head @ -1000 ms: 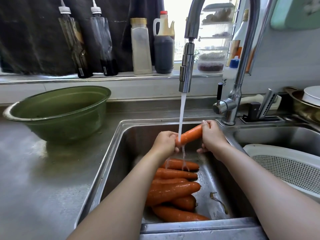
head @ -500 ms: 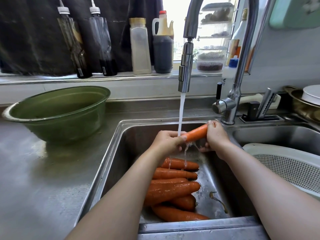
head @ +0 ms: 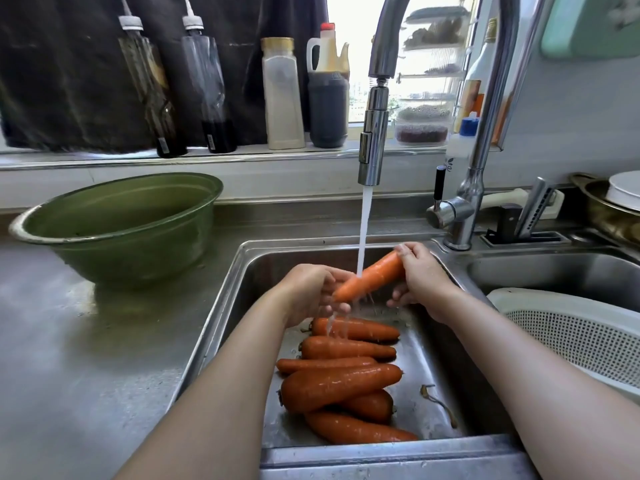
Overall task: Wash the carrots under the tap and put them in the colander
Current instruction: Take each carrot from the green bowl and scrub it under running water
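An orange carrot (head: 370, 277) is held slanted under the running tap (head: 372, 147), and the water stream lands on its middle. My right hand (head: 420, 282) grips its thick upper end. My left hand (head: 310, 292) curls round its thin lower tip. Several more wet carrots (head: 341, 382) lie piled on the bottom of the left sink (head: 239, 282), below my hands. The white perforated colander (head: 571, 337) sits in the right sink basin, with no carrot visible inside it.
A green bowl (head: 117, 223) stands on the steel counter to the left. Bottles and jars line the window sill behind. The tap's lever and a knife block stand behind the sink divider. A pot with a white plate sits at the far right.
The carrot has slid further out of my left hand, so more of its length shows under the water. My right hand has lifted the thick end slightly up and right.
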Motion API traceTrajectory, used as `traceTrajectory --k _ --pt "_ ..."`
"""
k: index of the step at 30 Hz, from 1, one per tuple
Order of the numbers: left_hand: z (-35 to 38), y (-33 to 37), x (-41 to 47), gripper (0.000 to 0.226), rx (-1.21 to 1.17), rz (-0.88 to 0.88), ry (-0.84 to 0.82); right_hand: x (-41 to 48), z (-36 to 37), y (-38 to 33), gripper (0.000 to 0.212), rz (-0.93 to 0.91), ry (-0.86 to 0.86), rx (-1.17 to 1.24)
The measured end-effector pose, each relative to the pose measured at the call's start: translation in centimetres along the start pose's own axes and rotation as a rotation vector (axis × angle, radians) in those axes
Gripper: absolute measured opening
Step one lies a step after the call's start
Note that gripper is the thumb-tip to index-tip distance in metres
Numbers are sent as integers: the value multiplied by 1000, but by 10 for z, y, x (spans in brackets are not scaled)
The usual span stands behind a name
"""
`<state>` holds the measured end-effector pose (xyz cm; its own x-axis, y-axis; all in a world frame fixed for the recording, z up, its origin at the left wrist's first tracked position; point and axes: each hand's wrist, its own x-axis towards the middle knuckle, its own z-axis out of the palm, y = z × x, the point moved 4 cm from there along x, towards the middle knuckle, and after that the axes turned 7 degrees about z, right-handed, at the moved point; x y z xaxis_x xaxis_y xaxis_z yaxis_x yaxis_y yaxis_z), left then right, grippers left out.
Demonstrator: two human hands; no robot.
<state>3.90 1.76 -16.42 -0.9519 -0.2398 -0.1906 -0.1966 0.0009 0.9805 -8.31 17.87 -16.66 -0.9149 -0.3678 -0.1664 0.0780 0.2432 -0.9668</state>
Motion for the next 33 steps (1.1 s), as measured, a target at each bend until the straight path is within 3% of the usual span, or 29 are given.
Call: traceTrajectory --k 7,9,12,14,17,20,22,25,28,30,33 --pt "-20 -10 -9 49 137 -244 -236 -12 23 -2 22 -26 -164 -125" --pt "-17 -11 -9 51 219 -230 -256 -18 27 -5 27 -53 -150 -198" --pt "-19 -12 -7 36 322 -150 -258 -22 31 -8 32 -95 -150 -286" --pt "-23 -13 -7 36 325 -125 -268 -23 32 -5 34 -52 -250 -292" --pt "-32 -18 -6 57 360 -142 -195 -24 32 2 40 120 -505 -125" --pt "-37 -19 -6 70 402 -145 -118 -31 33 3 37 198 -652 -20" --pt "-37 -18 -7 79 449 -138 -102 -34 38 1 30 161 -643 -91" --pt "-31 -15 -5 84 535 -122 -82 -35 44 -6 42 29 -390 -273" --pt "-27 -13 -3 77 528 -108 -76 -33 45 -12 44 -70 -196 -292" --pt "-27 -13 -4 74 506 -130 -86 -31 44 -10 42 -6 -234 -261" --pt "-30 -16 -5 73 467 -172 -104 -32 42 -2 35 112 -471 -233"
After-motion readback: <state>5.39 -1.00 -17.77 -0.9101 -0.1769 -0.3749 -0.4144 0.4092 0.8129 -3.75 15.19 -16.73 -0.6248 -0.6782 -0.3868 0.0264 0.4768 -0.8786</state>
